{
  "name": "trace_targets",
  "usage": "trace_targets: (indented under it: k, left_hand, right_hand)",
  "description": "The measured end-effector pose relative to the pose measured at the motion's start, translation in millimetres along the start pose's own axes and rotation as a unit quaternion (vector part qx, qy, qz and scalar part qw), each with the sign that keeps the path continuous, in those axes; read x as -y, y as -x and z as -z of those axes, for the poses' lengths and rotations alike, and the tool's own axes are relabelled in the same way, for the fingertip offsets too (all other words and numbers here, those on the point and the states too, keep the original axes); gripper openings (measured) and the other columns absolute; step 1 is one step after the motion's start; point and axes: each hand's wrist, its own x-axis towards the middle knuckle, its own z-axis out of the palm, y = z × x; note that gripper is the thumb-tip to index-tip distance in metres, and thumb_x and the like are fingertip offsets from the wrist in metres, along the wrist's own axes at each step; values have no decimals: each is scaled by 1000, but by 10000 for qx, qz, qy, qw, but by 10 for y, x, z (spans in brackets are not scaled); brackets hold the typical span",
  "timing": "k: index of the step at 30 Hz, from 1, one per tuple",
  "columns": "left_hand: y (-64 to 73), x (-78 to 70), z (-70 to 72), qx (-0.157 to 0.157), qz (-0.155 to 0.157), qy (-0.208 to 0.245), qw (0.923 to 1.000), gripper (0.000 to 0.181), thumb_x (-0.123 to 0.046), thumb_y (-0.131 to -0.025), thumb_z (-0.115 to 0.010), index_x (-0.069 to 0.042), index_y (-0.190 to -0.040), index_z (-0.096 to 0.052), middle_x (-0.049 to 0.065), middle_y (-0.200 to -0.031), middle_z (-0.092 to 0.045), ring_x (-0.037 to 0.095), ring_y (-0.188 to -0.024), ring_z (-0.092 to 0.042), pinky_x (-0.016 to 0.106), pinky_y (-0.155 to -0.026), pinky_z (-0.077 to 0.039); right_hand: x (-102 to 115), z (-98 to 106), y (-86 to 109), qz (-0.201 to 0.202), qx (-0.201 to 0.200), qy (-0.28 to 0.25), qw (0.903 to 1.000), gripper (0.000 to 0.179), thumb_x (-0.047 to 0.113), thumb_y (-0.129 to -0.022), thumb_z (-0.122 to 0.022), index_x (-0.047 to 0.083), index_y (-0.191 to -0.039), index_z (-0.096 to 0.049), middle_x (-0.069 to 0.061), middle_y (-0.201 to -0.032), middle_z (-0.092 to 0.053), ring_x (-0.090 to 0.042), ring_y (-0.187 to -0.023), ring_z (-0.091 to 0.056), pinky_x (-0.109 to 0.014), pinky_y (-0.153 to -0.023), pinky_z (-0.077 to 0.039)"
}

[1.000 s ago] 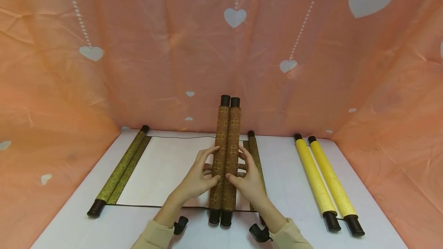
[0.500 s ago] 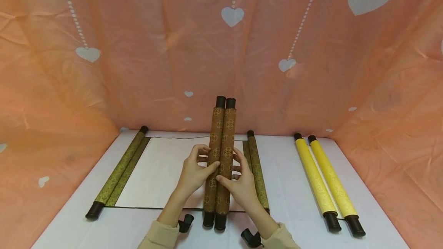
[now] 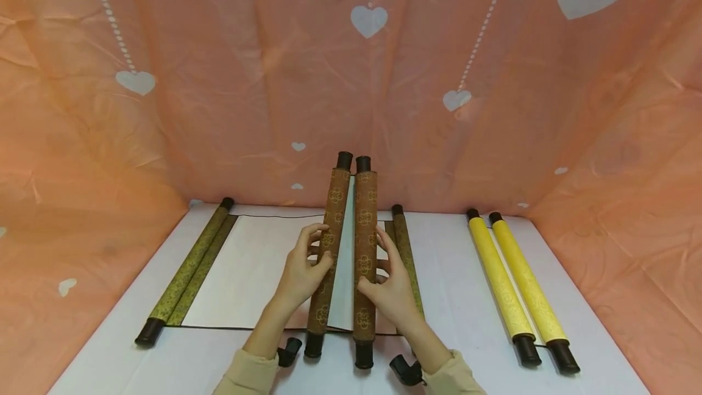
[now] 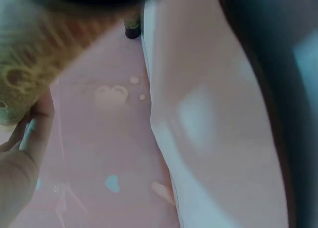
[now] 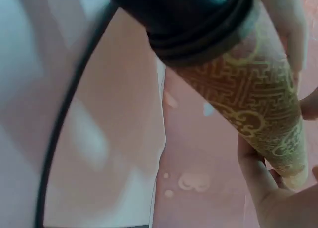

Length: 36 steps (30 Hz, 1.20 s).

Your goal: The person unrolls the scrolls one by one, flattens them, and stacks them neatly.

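Note:
Two brown patterned rolls of one scroll with black end caps are held up above the table, a narrow wedge of pale paper (image 3: pixel 344 267) showing between them. My left hand (image 3: pixel 303 267) grips the left roll (image 3: pixel 328 249), thumb in front and fingers behind. Around the right roll (image 3: pixel 365 249) my right hand (image 3: pixel 390 285) holds in the same way. The rolls lean apart more at the bottom than at the top. In the right wrist view the gold-patterned roll (image 5: pixel 248 99) crosses close to the camera, and the left wrist view shows the other roll (image 4: pixel 30 59) blurred.
Beneath my hands lies an open scroll with white paper (image 3: pixel 252 267), its green left roller (image 3: pixel 192 267) and green right roller (image 3: pixel 407 255) on either side. A yellow scroll (image 3: pixel 501 279) with two rolls lies at the right. An orange heart-print cloth (image 3: pixel 274 78) stands behind.
The two brown rolls, earlier side by side and touching, have come apart, and pale paper now shows between them. My left hand has shifted left with its roll, my right hand slightly right.

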Motion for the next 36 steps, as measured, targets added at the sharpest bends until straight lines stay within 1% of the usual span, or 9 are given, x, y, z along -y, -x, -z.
trace_targets:
  k: [2, 6, 9, 11, 14, 18, 23, 27, 36]
  left_hand:
    - [0, 7, 26, 146, 39, -121, 9998, 55, 2, -96, -58, -20, -146, -55, 16, -144, -56, 34, -110, -63, 39, -83, -58]
    - [-11, 18, 69, 404, 87, -350, 9985, 57, 2, -97, -52, -23, -147, -60, 12, -148, -51, 31, -117, -55, 40, -85, -52]
    - [-35, 14, 75, 494, 56, -381, 9980, 56, 2, -96, -52, -22, -146, -62, 13, -148, -51, 31, -116, -53, 39, -82, -51]
    - [-45, 11, 73, 505, -16, -425, 9978, 53, 1, -97, -56, -21, -145, -63, 13, -147, -52, 30, -117, -55, 38, -81, -53]
    - [-48, 23, 63, 485, -117, -579, 9971, 50, -5, -97, -70, -20, -144, -63, 13, -146, -53, 30, -119, -58, 41, -85, -54]
    - [-33, 31, 64, 410, -195, -754, 9961, 56, -10, -90, -82, -20, -142, -65, 11, -145, -56, 28, -119, -59, 43, -89, -51]
    - [-35, 38, 87, 283, -207, -858, 9957, 53, -8, -89, -82, -22, -138, -67, 4, -136, -63, 22, -112, -53, 38, -87, -47]
    - [-42, 41, 112, 245, -191, -882, 9956, 52, -6, -90, -81, -21, -138, -67, 4, -128, -66, 21, -108, -52, 37, -86, -47]
    - [-36, 51, 222, 377, -330, -884, 9948, 51, 2, -93, -73, -12, -141, -63, 23, -157, -41, 40, -126, -55, 50, -91, -51]
  right_hand:
    - [-8, 33, -11, 97, 77, 72, 9999, 99, -15, -81, -63, 27, -164, -31, -16, -163, -33, -41, -114, -60, -32, -69, -56]
    - [-14, 85, -37, 211, 52, 232, 9995, 94, -18, -78, -55, 25, -161, -42, -11, -159, -40, -39, -134, -46, -50, -94, -50]
    - [-1, 114, -60, 123, 9, 108, 9999, 91, -19, -76, -52, 22, -157, -49, -11, -157, -44, -33, -146, -36, -65, -115, -29]
    - [11, 125, -65, -12, 16, -35, 10000, 89, -19, -76, -52, 22, -156, -51, -9, -157, -45, -30, -149, -34, -67, -119, -23]
    - [-6, 134, -70, -71, 119, -67, 9999, 85, -16, -82, -58, 22, -157, -48, -7, -162, -42, -31, -152, -29, -64, -115, -32]
    - [-49, 127, -64, -254, 188, -47, 9995, 83, -7, -87, -74, 25, -158, -45, -7, -162, -40, -38, -141, -44, -42, -87, -54]
    - [-69, 140, -79, -450, 39, -27, 9990, 83, -3, -85, -80, 26, -155, -47, -13, -150, -50, -33, -113, -58, -36, -78, -55]
    - [-81, 178, -97, -481, 21, -102, 9988, 85, -7, -84, -78, 26, -155, -46, -17, -145, -54, -33, -113, -60, -36, -78, -56]
    - [-67, 253, -94, -332, 292, -1, 9990, 84, -11, -87, -68, 26, -159, -44, -11, -158, -43, -34, -116, -54, -33, -73, -51]
